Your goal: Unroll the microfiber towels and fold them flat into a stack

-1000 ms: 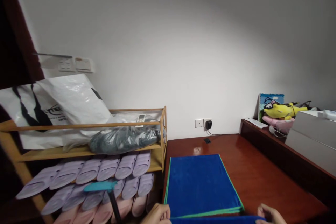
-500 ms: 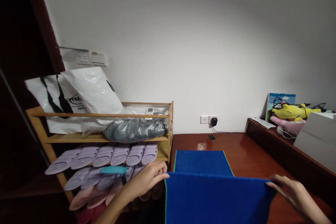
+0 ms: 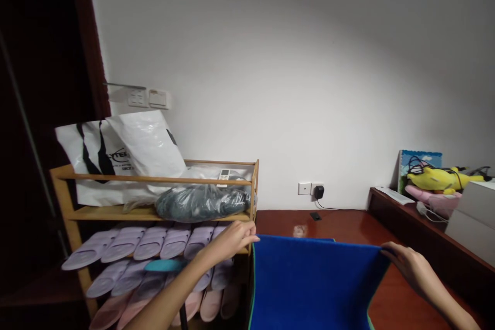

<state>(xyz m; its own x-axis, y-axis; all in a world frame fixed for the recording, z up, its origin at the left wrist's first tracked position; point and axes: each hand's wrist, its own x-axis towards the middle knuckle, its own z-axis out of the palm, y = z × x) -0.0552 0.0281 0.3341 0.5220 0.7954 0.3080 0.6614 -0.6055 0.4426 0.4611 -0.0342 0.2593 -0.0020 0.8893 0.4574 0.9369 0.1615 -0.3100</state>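
A blue cloth (image 3: 313,283) with green edging hangs between my two hands, its upper edge pulled nearly straight. My left hand (image 3: 237,235) pinches its top left corner, close to the shoe rack's right end. At the top right corner, my right hand (image 3: 410,263) grips the cloth between thumb and fingers. Behind the raised edge, a sliver of another blue layer shows above the reddish-brown wooden surface (image 3: 356,224); whether it is the same cloth I cannot tell. The cloth's lower part runs out of view.
On the left stands a wooden shoe rack (image 3: 154,179) with several slippers (image 3: 150,242), a white bag (image 3: 147,144), a plastic-wrapped dark bundle (image 3: 204,202) and a remote (image 3: 223,177). A plugged-in black adapter (image 3: 318,192) is on the wall. A right-hand ledge holds a yellow plush toy (image 3: 436,179) and white boxes (image 3: 474,216).
Both hands have risen slightly with the cloth's top edge, which now covers most of the blue layer behind it. My right hand has come a little nearer the left. The view has shifted slightly.
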